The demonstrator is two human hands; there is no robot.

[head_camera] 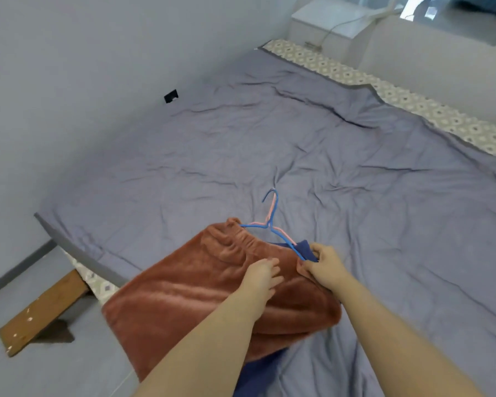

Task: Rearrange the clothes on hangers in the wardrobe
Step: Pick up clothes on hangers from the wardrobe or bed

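the brown fleece garment [184, 296] lies flat on the grey bed sheet [298, 138], at the 6 o'clock part of the bed as we look down. its gathered waistband is at the 12 o'clock end. a blue hanger [252, 225] and a pink hanger [273, 206] lie stacked together, hooks pointing to 12 o'clock and their arms running in under the waistband. a dark blue garment [305, 246] shows beneath the fleece at 3 o'clock and again at 6 o'clock. the wardrobe is not in view.

our left hand [262, 275] rests on top of the fleece just below the waistband, fingers loosely spread and laid on the pile, gripping nothing. our right hand [325, 266] is at the 3 o'clock corner of the waistband, thumb and curled fingers pinching the fleece edge right beside the end of the hanger arm. we cannot tell whether some blue cloth is caught in the pinch too.

we judge the fleece to be thick, soft and floppy, with a little weight. it will sag and drag on the layer below if lifted by one corner. the elastic waistband is the firmest place to hold, taken at both ends. the thin hangers look light and slippery, and are best held at the neck under the hooks so the pair does not slide apart.
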